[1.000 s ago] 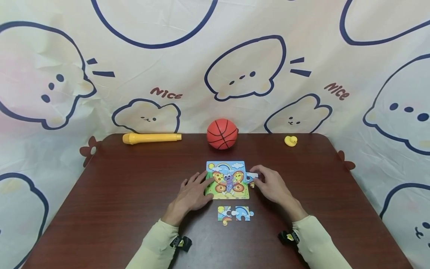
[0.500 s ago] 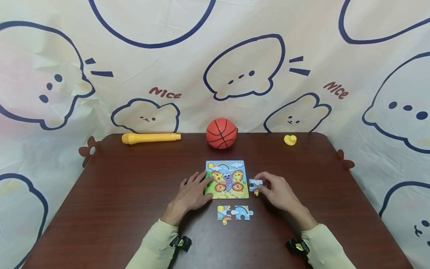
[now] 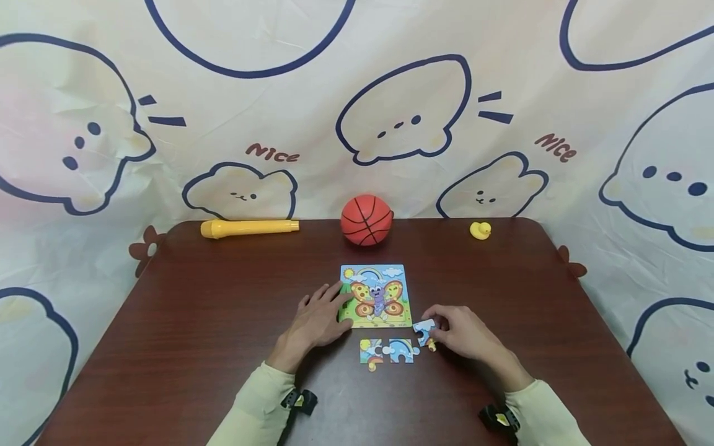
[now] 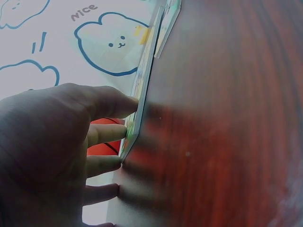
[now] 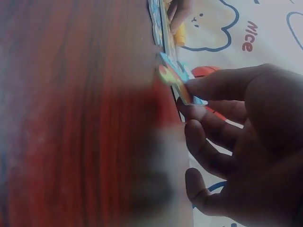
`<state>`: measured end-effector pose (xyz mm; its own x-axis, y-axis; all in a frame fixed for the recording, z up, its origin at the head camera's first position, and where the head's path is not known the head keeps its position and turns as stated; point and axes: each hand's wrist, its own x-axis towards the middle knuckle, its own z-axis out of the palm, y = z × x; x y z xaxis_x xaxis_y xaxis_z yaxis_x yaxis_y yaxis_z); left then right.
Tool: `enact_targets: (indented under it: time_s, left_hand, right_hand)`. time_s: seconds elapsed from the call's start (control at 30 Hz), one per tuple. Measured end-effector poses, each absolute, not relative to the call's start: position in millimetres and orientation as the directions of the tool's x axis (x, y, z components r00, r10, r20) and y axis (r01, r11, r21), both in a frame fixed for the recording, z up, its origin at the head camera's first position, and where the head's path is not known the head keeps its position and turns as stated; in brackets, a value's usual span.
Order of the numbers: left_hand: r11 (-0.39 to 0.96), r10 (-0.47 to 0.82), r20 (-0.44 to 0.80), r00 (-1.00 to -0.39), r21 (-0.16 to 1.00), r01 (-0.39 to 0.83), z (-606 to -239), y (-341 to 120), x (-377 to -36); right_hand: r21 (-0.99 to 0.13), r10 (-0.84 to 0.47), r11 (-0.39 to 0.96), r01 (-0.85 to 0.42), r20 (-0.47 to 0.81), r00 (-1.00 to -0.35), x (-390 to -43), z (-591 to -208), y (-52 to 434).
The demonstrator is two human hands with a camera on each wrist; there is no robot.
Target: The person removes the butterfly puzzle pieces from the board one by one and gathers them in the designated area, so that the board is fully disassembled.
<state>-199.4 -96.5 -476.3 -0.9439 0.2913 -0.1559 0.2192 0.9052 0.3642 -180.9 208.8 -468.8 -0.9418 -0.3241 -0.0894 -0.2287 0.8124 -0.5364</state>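
Held piece: at the butterfly board's near right corner, beside the rainbow piece.
Right hand: grip nearly closed, pinching that piece.
Left hand: grip spread, touching the board's left edge, grasping nothing.
Puzzle row: apparently being laid out; next, likely, aligning tab with notch.
Counter: red ball beyond.

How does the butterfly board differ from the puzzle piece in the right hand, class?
The butterfly board is larger; the puzzle piece is smaller.
The butterfly board has straight sides; the puzzle piece has a knob and notches.
The butterfly board lies flat, touched by the left hand; the puzzle piece is pinched by the right hand.
Both carry colourful prints.
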Motion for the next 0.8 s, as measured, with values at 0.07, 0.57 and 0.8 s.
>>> enact_targets:
  time_s: [0.07, 0.57, 0.8]
  left_hand:
    - [0.904, 0.292, -0.156, -0.944, 0.366, 0.22, -476.2, -96.2, -199.7]
    - [0.904, 0.292, -0.155, -0.944, 0.367, 0.219, -477.7, -96.3, -200.7]
    - [0.906, 0.289, -0.163, -0.943, 0.366, 0.214, -477.1, -96.0, -200.6]
  right_hand:
    - [-0.528, -0.316, 0.821, -0.217, -0.104, -0.943, -179.9, -469.8, 210.5]
    - [-0.442, -0.374, 0.858, -0.261, -0.189, -0.908, -173.7, -466.2, 218.5]
    - [-0.437, -0.342, 0.868, -0.236, -0.182, -0.922, -174.2, -464.0, 216.8]
